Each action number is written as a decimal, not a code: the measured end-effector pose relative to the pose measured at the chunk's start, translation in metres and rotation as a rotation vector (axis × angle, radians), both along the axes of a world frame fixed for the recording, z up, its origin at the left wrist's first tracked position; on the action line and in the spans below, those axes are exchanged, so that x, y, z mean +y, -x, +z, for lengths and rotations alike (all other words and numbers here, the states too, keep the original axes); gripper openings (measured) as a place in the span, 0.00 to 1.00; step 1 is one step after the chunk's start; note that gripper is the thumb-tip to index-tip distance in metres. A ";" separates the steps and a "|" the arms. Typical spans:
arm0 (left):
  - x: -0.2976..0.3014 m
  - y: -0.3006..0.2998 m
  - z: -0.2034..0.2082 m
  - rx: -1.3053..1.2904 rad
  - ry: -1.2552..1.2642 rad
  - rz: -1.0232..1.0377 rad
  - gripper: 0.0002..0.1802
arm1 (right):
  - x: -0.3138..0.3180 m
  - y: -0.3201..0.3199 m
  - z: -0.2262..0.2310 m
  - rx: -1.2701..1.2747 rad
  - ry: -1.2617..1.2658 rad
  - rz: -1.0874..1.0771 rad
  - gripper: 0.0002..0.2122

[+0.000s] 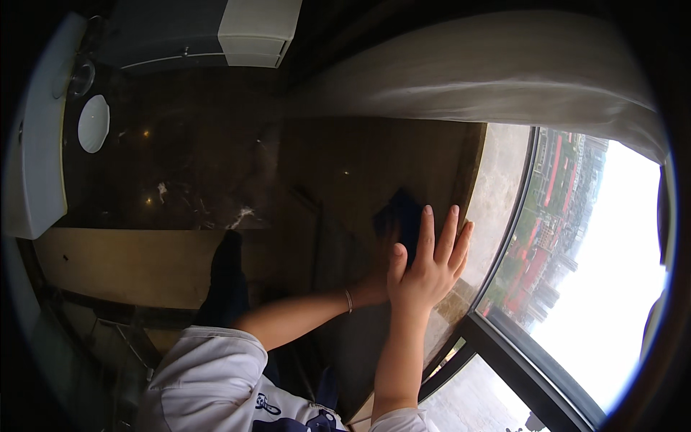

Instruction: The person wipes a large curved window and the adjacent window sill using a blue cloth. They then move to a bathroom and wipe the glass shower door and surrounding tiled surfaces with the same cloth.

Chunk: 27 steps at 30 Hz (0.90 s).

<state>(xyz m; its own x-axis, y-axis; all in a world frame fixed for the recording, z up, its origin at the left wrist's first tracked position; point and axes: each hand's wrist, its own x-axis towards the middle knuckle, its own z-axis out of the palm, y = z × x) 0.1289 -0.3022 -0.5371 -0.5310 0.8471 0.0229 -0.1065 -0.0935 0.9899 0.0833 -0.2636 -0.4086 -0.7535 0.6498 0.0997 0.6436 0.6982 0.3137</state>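
Note:
My right hand [430,270] is open, its fingers spread, beside the pale stone windowsill [497,180]. Partly behind it, my left hand [376,286] reaches across from the left, with a thin bracelet [349,301] on the wrist. A dark blue cloth [402,212] shows just past the left hand and seems to be held in it. Deep shadow and my right hand hide most of the left fingers. Nothing shows in the right hand; whether its fingertips touch the sill edge I cannot tell.
A large window [576,237] with a dark frame stands on the right, under a pale curtain [504,79]. On the left, a white shell-shaped dish [94,124] sits on a dark marbled surface [194,158]. A white drawer unit [259,29] stands at the back.

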 end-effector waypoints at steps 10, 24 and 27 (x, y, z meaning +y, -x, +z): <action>0.128 0.086 -0.056 0.275 -0.005 0.363 0.33 | -0.007 0.013 -0.008 -0.010 -0.069 -0.023 0.24; 0.012 0.000 -0.025 0.047 0.023 0.084 0.30 | -0.034 -0.007 -0.033 0.372 0.389 -0.007 0.19; 0.027 0.016 -0.023 0.006 0.038 0.088 0.30 | -0.047 -0.030 -0.052 0.517 0.422 -0.028 0.16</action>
